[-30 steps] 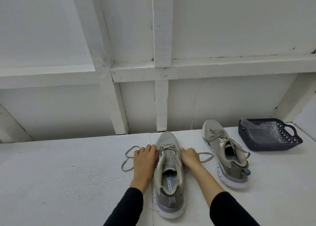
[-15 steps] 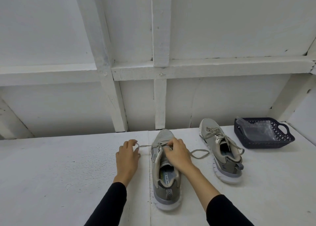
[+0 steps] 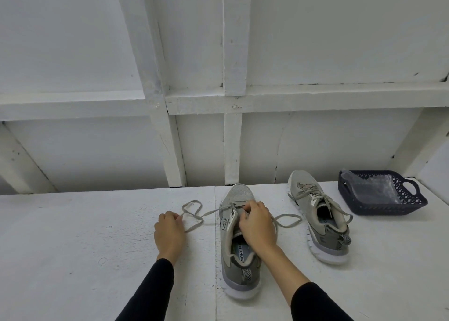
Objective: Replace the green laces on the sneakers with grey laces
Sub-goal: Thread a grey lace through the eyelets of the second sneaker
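Two grey sneakers sit on the white table (image 3: 73, 260): the near sneaker (image 3: 239, 255) in front of the person, the far sneaker (image 3: 318, 221) to its right, laced, beside a dark basket (image 3: 386, 206). The right hand (image 3: 257, 223) rests curled over the near sneaker's eyelets, pinching the lace (image 3: 194, 215). The left hand (image 3: 168, 233), fingers curled, holds the lace's loose end out on the table.

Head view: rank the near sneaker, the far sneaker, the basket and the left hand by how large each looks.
1. Near sneaker, though being closest to the camera inflates it.
2. Far sneaker and basket: too alike to rank.
3. Left hand, smallest, pinching the lace.
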